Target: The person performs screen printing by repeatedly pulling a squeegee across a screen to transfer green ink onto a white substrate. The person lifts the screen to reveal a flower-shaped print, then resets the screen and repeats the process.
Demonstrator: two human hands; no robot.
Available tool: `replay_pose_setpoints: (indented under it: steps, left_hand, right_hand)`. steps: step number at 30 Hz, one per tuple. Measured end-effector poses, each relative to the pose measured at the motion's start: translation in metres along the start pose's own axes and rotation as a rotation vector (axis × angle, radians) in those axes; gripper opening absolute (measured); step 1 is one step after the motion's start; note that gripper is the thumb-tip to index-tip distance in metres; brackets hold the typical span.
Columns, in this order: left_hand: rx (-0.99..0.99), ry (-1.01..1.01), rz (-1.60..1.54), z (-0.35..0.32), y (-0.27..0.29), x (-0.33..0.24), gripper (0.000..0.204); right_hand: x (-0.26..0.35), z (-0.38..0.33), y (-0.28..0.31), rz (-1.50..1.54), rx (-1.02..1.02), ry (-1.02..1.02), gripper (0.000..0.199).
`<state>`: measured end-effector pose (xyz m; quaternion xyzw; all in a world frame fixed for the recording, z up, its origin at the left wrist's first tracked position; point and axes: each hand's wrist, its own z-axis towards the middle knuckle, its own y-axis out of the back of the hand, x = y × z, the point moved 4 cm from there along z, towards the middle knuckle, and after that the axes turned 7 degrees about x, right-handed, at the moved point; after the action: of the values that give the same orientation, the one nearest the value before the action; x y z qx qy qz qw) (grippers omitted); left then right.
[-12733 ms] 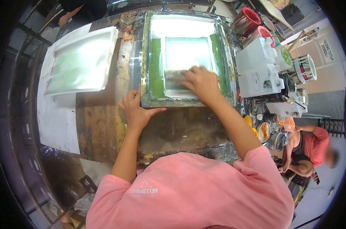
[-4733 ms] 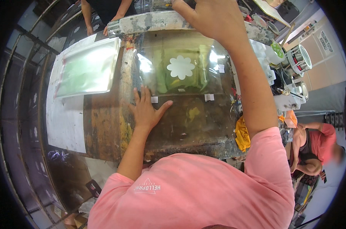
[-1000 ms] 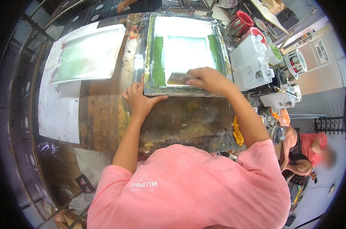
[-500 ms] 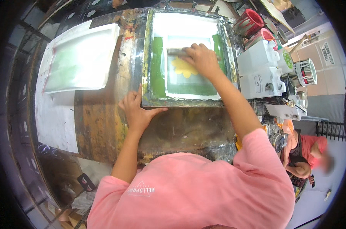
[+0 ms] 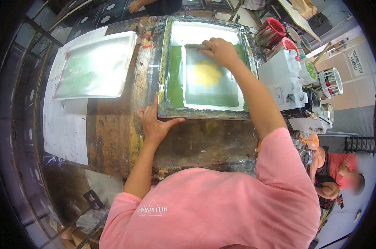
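Observation:
A screen printing frame (image 5: 164, 83) lies on the stained table, its mesh bordered by green and white areas. A yellow flower shape (image 5: 206, 74) shows in the middle of the mesh. Near the far end of the mesh, my right hand (image 5: 219, 50) is closed around a squeegee (image 5: 193, 47), which lies crosswise on the screen. Part of the squeegee is hidden under the fingers. At the frame's near left corner rests my left hand (image 5: 154, 125), open, with the index finger along the left side and the thumb along the near edge.
A stack of clear sheets (image 5: 94, 68) lies on white paper (image 5: 65, 128) at the left. White jugs (image 5: 279, 76), a red paint can (image 5: 271, 30) and several other cans crowd the right side. One person (image 5: 335, 170) sits at lower right; another person's arm (image 5: 141, 5) shows at the top.
My right hand has moved the squeegee away from me, past the flower, which now shows whole. My left hand stays at the corner. Another person's arm has appeared at the top.

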<state>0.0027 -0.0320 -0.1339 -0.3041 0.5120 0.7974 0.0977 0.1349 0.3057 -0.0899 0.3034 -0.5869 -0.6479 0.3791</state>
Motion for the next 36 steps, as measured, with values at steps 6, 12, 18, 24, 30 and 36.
replay_pose_setpoints:
  steps: [6, 12, 18, 24, 30, 36]
  left_hand:
    - [0.028, 0.096, -0.058, -0.003, -0.001, -0.001, 0.111]
    - [0.010, 0.061, -0.150, 0.000, 0.001, -0.004, 0.108]
    - [-0.134, 0.114, -0.931, 0.038, 0.035, -0.062, 0.103]
    - [-0.096, -0.077, -0.386, 0.065, 0.045, -0.068, 0.105]
    - [0.153, 0.055, 0.746, -0.006, -0.019, -0.016, 0.113]
    - [0.188, 0.037, 0.109, 0.030, -0.003, -0.048, 0.095]
  right_hand:
    - [0.075, -0.103, 0.021, 0.026, 0.090, -0.018, 0.039]
    - [0.125, -0.170, 0.071, 0.169, 0.059, -0.026, 0.034]
    - [0.136, -0.156, 0.140, -0.088, -0.278, 0.017, 0.033]
    - [0.108, -0.101, 0.198, -0.139, -0.561, 0.015, 0.036]
    - [0.100, -0.072, 0.245, -0.078, -0.559, -0.016, 0.043]
    - [0.088, -0.058, 0.257, -0.033, -0.525, -0.023, 0.047]
